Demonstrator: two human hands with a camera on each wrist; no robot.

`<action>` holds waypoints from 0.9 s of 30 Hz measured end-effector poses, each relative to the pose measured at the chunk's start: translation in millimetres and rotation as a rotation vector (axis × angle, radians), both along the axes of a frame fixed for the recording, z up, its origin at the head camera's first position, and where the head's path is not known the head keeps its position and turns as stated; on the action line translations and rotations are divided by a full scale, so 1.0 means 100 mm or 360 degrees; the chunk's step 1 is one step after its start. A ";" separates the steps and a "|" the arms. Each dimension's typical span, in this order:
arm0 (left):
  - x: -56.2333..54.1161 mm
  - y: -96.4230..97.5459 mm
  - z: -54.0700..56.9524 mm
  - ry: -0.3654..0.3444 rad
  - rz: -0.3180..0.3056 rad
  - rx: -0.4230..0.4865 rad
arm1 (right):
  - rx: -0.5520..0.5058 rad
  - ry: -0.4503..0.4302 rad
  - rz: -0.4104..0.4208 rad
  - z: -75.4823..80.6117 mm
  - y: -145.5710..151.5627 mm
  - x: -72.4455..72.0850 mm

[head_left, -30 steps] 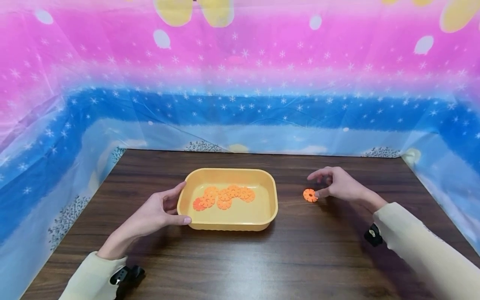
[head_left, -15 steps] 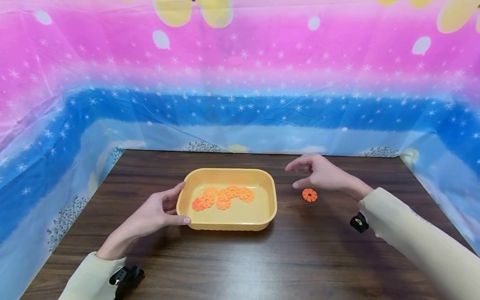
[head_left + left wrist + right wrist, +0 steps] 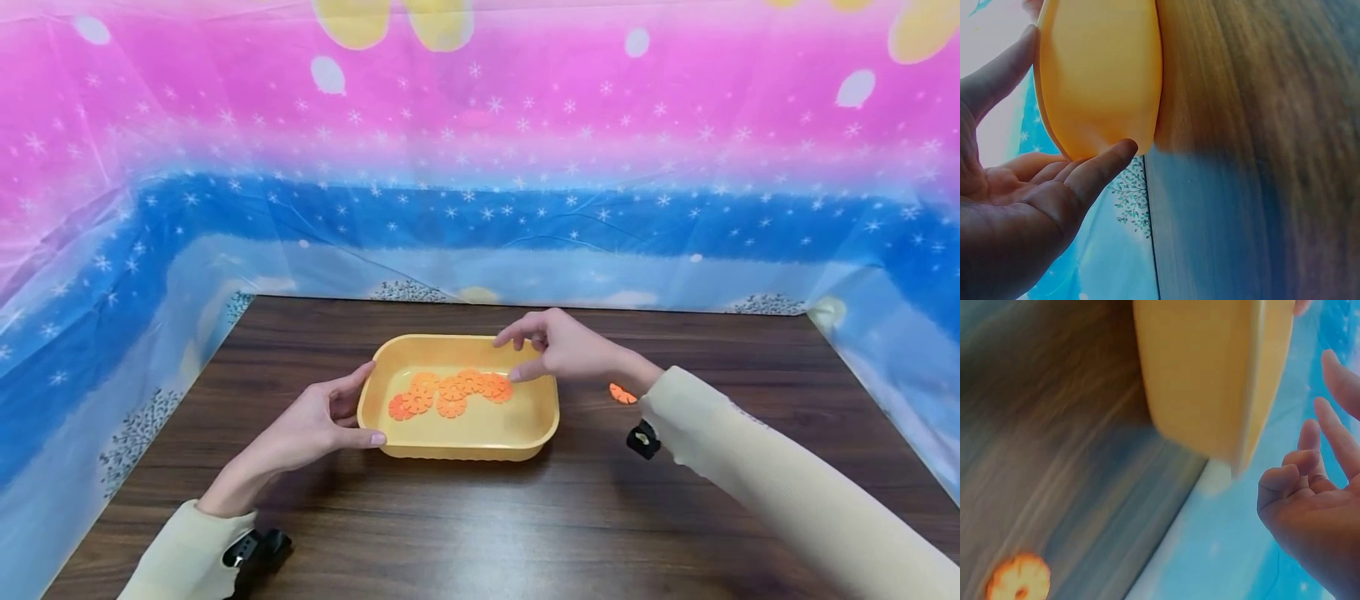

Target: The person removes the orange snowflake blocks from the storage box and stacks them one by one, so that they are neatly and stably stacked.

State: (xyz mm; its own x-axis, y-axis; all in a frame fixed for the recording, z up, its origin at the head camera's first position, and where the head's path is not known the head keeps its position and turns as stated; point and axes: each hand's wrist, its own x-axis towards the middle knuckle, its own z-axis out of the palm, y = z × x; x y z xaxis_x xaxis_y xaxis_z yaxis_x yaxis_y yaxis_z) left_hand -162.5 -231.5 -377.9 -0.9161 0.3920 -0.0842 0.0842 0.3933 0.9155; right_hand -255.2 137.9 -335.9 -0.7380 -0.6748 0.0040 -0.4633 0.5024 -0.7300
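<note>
A yellow plastic basin (image 3: 468, 453) stands on the table, with several orange notched discs (image 3: 452, 390) overlapping on its floor. My left hand (image 3: 307, 427) holds the basin's left end, thumb at the near corner and fingers at the far one; the left wrist view also shows this hand (image 3: 1041, 194) against the basin's end (image 3: 1104, 69). Over the basin's right end reaches my right hand (image 3: 573, 346), thumb and forefinger apart. In the right wrist view nothing sits between the fingers of that hand (image 3: 1316, 481). One more orange disc (image 3: 622, 393) lies right of the basin, partly hidden by my right wrist.
Dark wood-grain table (image 3: 480, 533) spreads around the basin. A pink and blue snowflake cloth (image 3: 480, 208) hangs behind the table and along both sides. Black wrist mounts (image 3: 642, 439) hang below both sleeves.
My right hand has moved left from beside the lone disc to over the basin. That disc stayed on the table. My left hand keeps its hold on the basin.
</note>
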 end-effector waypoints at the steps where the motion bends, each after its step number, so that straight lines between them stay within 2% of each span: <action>1: 0.00 0.00 0.00 0.0001 -0.0001 0.0001 | -0.0013 -0.0007 0.0010 -0.01 -0.05 0.00; 13: -0.01 -0.01 0.00 -0.0003 0.0012 -0.0026 | -0.0060 -0.0080 0.0101 -0.25 -0.47 -0.01; 27: -0.01 -0.01 -0.01 -0.0008 0.0008 -0.0038 | -0.0090 -0.0250 0.0077 -0.46 -0.72 -0.02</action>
State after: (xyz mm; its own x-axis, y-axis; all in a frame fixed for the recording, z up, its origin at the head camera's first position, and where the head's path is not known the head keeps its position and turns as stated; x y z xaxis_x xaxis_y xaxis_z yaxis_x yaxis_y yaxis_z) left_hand -163.6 -232.3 -378.6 -0.9175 0.3854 -0.0979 0.0779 0.4156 0.9062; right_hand -257.6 66.0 -381.7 -0.6993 -0.7113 -0.0702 -0.3636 0.4386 -0.8219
